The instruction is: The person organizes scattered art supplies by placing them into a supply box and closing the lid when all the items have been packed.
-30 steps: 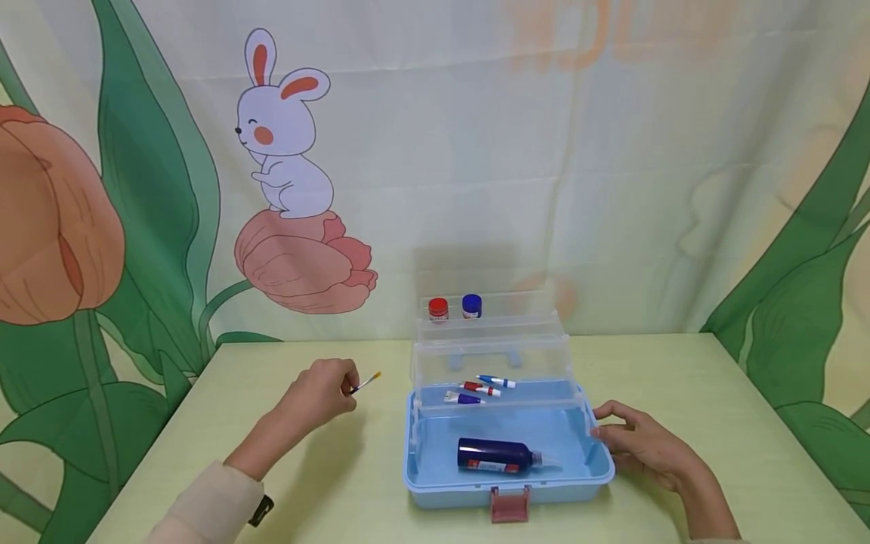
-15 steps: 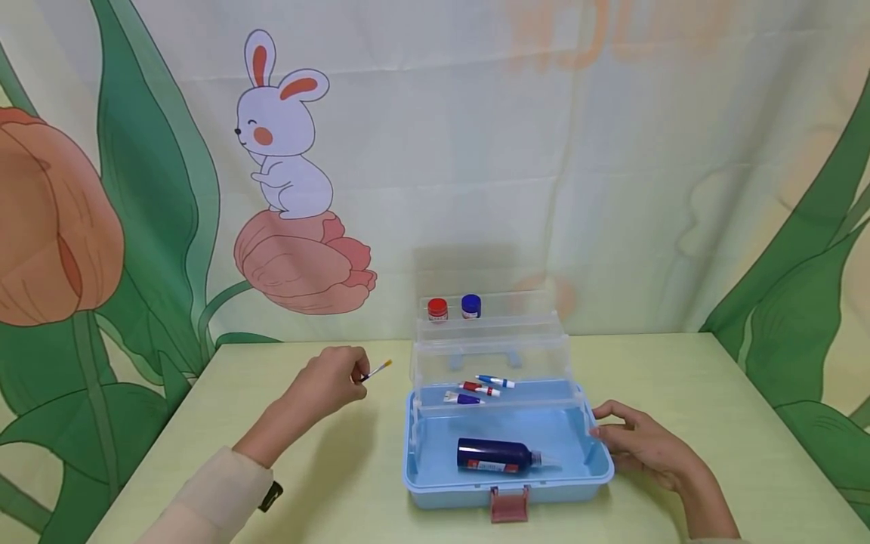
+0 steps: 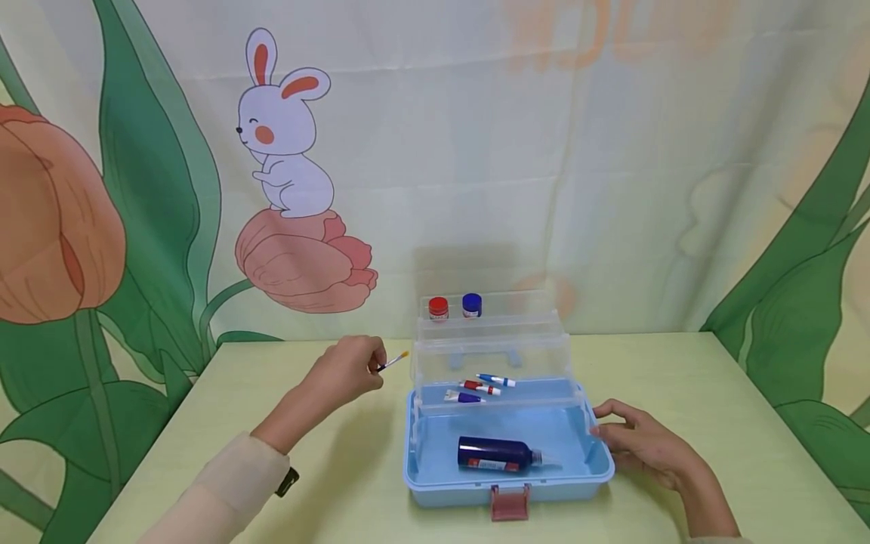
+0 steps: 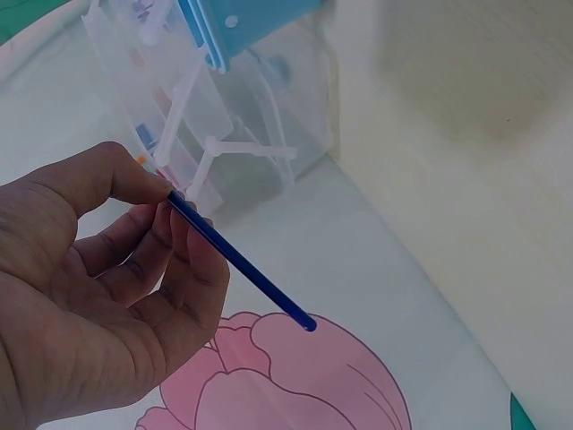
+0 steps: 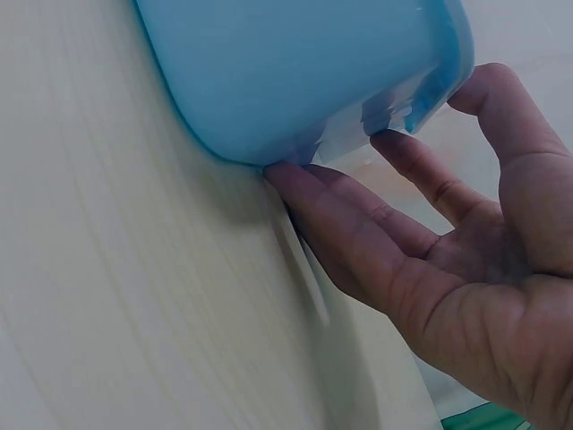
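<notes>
My left hand (image 3: 345,369) pinches a small paintbrush (image 3: 396,360) between thumb and fingertips, raised left of the open storage box. In the left wrist view its dark blue handle (image 4: 246,264) sticks out from the fingers; in the head view the yellow bristles point right. My right hand (image 3: 646,447) holds the right end of the light blue storage box (image 3: 435,497), thumb at the rim and other fingers low on the wall in the right wrist view. A dark paint bottle (image 3: 492,454) lies inside the box.
Clear trays (image 3: 503,355) stand unfolded behind the box. They bear a red-capped jar (image 3: 438,308), a blue-capped jar (image 3: 472,305) and several small paint tubes (image 3: 479,388). A pink latch (image 3: 510,504) hangs at the front. A printed curtain (image 3: 612,189) rises behind the table.
My left hand has moved right and slightly farther back with the paintbrush, closer to the clear trays. My right hand and the storage box have stayed in place.
</notes>
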The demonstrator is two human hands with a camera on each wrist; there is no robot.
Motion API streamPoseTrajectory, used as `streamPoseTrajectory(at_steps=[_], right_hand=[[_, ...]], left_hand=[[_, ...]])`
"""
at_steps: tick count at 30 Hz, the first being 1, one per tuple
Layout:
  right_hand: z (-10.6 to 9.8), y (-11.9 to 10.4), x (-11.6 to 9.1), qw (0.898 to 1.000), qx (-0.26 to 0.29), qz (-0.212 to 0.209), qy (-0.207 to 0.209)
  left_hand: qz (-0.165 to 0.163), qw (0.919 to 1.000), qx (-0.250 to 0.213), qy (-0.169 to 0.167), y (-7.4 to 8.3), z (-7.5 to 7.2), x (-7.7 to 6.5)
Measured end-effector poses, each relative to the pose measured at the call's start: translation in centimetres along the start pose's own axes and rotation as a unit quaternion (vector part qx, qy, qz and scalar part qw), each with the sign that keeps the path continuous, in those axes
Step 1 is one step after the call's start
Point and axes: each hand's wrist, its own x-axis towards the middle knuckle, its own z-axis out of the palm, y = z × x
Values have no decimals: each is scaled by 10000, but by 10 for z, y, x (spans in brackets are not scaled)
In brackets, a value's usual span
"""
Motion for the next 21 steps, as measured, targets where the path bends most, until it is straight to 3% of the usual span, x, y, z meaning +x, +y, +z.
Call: streamPoseTrajectory(at_steps=[12, 21], right_hand=[[0, 0, 1, 10000, 7, -1, -17], [0, 0, 2, 10000, -47, 45, 7]], left_hand=[[235, 9996, 175, 3, 12, -7, 6], [137, 9996, 257, -37, 18, -7, 10]])
